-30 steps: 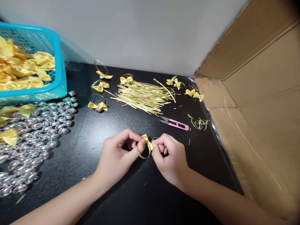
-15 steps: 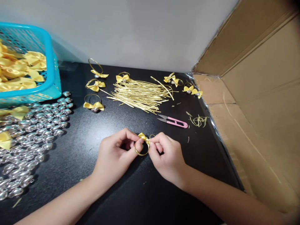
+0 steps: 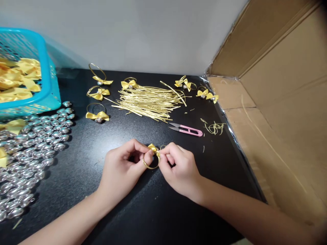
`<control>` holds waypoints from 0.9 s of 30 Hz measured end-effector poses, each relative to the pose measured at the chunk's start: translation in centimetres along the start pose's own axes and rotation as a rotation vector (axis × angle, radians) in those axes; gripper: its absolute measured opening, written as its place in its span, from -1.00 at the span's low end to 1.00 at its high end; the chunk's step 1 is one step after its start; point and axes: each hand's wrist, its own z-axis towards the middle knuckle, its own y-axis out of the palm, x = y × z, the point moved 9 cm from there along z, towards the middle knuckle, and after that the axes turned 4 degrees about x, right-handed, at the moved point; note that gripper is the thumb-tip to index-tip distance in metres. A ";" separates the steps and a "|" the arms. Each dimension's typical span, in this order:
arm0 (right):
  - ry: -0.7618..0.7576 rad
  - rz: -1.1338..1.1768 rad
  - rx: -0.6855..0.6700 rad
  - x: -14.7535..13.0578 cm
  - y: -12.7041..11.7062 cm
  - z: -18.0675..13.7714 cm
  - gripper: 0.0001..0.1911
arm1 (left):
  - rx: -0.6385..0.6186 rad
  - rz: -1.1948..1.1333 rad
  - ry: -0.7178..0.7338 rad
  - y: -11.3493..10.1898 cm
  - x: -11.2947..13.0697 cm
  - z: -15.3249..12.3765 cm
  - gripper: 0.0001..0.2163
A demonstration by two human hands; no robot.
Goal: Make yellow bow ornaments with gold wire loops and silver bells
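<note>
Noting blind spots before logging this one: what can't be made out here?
All in the head view:
Yellow bow: partly covered by fingertips of the left hand and right hand.
Blue basket: left part cut off by the left edge.
Silver beads: spread runs past that edge.
Gold clippings: too thin and tangled to count.

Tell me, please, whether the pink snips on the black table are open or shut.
Open: the pink snips lie with their two blades apart, the black table showing between them.
</note>
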 end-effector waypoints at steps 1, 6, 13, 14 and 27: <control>0.001 0.000 0.001 0.0 0.0 0.0 -0.85 | -0.001 0.002 0.000 0.0 0.0 0.0 -0.89; -0.026 -0.028 0.008 -0.2 -0.1 0.1 -0.83 | -0.005 0.013 -0.001 -0.1 -0.2 -0.1 -0.88; -0.049 -0.044 -0.007 -0.2 0.2 -0.1 -0.84 | -0.007 0.005 -0.011 0.0 -0.1 -0.1 -0.86; -0.049 -0.049 -0.010 -0.2 0.2 -0.1 -0.84 | -0.011 0.005 -0.006 0.0 0.0 -0.1 -0.86; -0.054 -0.092 -0.050 -0.2 0.7 -0.1 -0.81 | -0.071 0.083 0.200 0.6 1.5 -0.7 -0.90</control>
